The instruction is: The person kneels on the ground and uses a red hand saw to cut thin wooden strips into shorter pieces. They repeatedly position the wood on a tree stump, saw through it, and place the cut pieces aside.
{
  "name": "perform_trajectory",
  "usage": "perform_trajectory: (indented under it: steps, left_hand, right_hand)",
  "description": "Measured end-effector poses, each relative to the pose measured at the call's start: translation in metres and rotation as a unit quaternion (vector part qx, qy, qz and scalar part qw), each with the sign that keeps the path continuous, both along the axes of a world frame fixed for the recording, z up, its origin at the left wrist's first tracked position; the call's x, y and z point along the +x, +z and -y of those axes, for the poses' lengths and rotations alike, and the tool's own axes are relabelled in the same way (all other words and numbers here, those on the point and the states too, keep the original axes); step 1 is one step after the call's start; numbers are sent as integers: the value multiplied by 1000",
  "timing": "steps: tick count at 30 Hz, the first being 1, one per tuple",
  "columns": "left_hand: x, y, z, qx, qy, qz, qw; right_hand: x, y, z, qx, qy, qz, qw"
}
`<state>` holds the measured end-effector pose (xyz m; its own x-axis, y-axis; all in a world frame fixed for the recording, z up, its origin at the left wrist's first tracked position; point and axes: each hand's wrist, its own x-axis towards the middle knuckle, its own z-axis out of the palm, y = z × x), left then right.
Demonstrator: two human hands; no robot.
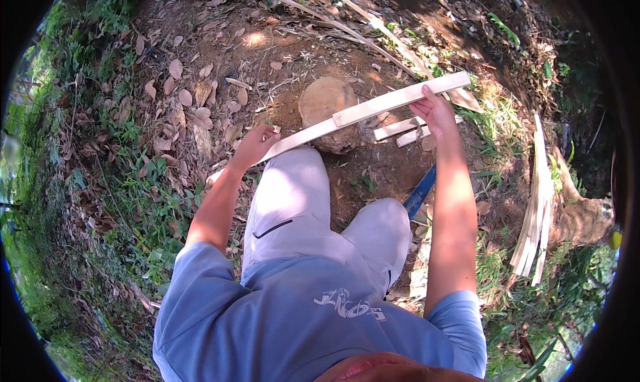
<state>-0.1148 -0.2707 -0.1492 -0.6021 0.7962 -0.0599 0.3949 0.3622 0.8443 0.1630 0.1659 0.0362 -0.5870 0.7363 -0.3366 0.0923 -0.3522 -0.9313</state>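
Two pale wooden strips lie end over end in a slanting line above my knees. My right hand (435, 112) grips the upper wooden strip (400, 102) near its far right end, thumb on top and fingers beneath. Its left end overlaps the lower wooden strip (303, 137), which runs down to the left. My left hand (257, 145) is closed at the lower strip, its fingers curled; part of the grip is hidden. A round cut log (325, 99) stands on the ground behind the strips, partly covered by them.
Short wooden pieces (398, 129) lie right of the log. A blue flat long object (420, 194) lies beside my right knee. Long thin strips (377, 25) cross the ground at the back, and a bundle of strips (535, 202) rests far right by a thick log (580, 221). Dry leaves (185, 97) cover the left.
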Motion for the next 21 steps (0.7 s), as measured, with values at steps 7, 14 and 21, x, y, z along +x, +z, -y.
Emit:
perform_trajectory:
  steps: [7,14,21]
  left_hand:
    - [28,50,9,-139,-9,-192,971]
    - [7,53,-5,-130,-55,-227,964]
    - [-3,66,-53,-67,10,-185,980]
  right_hand:
    - [40,-73,-34,-109,-55,-3,993]
    - [41,-90,-55,-112,-58,-21,992]
    - [36,-86,-86,-93,-66,-64,991]
